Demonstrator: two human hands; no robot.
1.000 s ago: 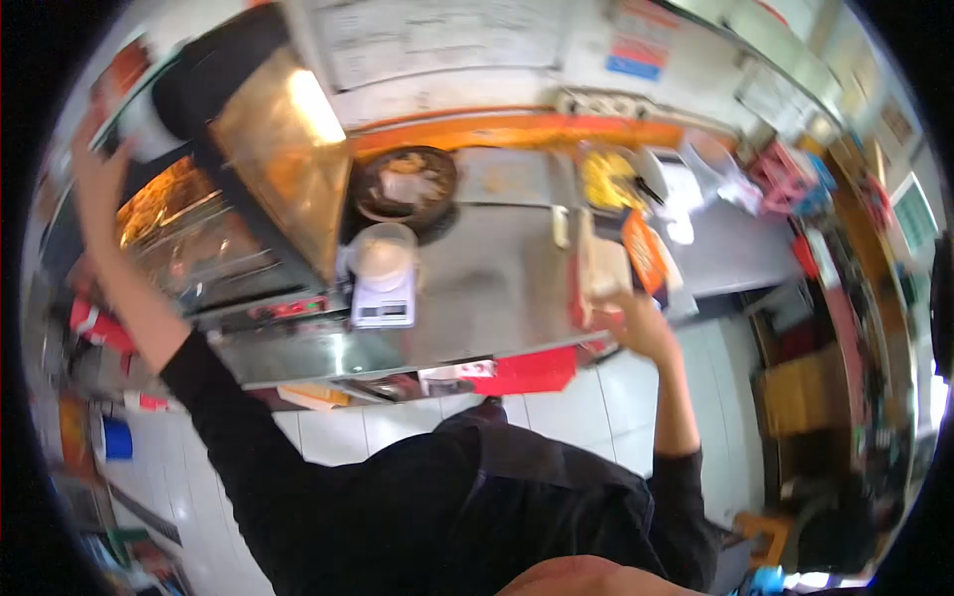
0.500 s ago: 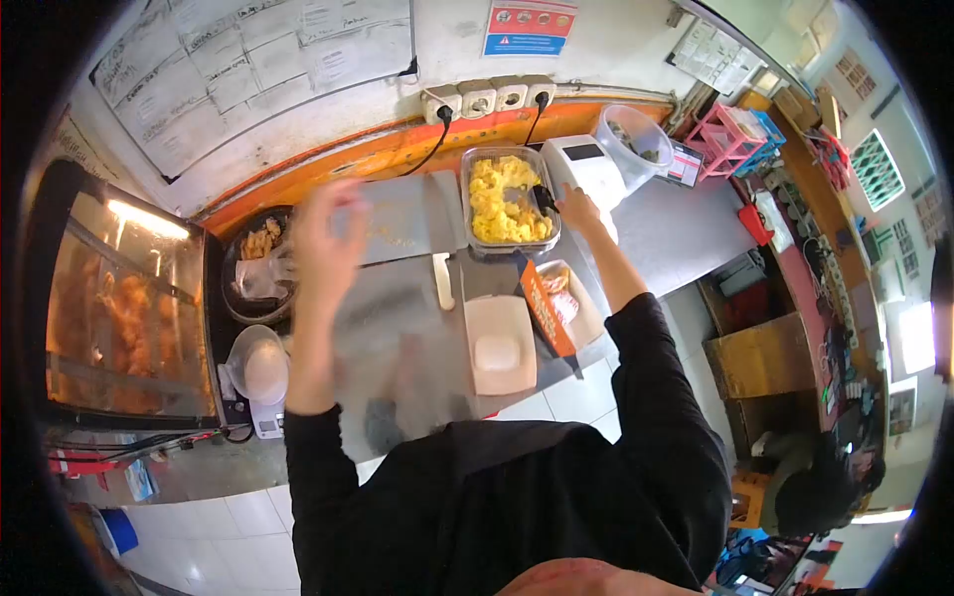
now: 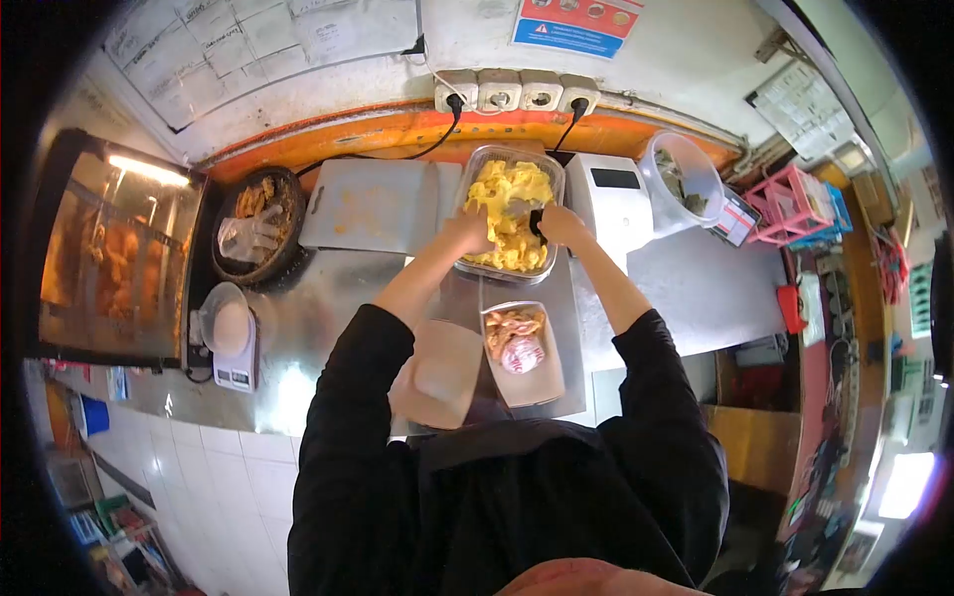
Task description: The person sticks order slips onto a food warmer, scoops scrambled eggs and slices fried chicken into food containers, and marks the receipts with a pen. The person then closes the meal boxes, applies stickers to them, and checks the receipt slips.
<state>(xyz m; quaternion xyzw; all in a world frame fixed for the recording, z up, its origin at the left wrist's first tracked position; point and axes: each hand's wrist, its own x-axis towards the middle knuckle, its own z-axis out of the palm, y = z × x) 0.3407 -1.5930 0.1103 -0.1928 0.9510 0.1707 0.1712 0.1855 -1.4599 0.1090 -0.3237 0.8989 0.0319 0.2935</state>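
A clear plastic container [image 3: 554,260] filled with yellow scrambled egg [image 3: 507,189] stands against the back of the steel counter. My left hand [image 3: 471,228] grips its left rim, the fingertips reaching over the egg. In my right hand [image 3: 563,226] is the black handle of a serving spoon [image 3: 519,209]; its metal end sits in the egg. Closer to me, one paper tray [image 3: 405,397] holds a pale mound that looks like rice. The paper tray to its right [image 3: 545,389] contains fried chicken pieces [image 3: 515,326] and a printed, wrapped ball [image 3: 522,355].
To the left are a chopping board [image 3: 338,204] with a knife, a dark stone mortar [image 3: 295,194] holding a plastic glove, a kitchen scale [image 3: 236,372] and a lit food warmer [image 3: 119,258]. A white machine [image 3: 616,214] and a clear bucket [image 3: 711,179] stand right.
My left hand has come from above the chopping board to the egg container's rim. The orange printed strip over the right tray is gone from view. My right hand stays on the spoon.
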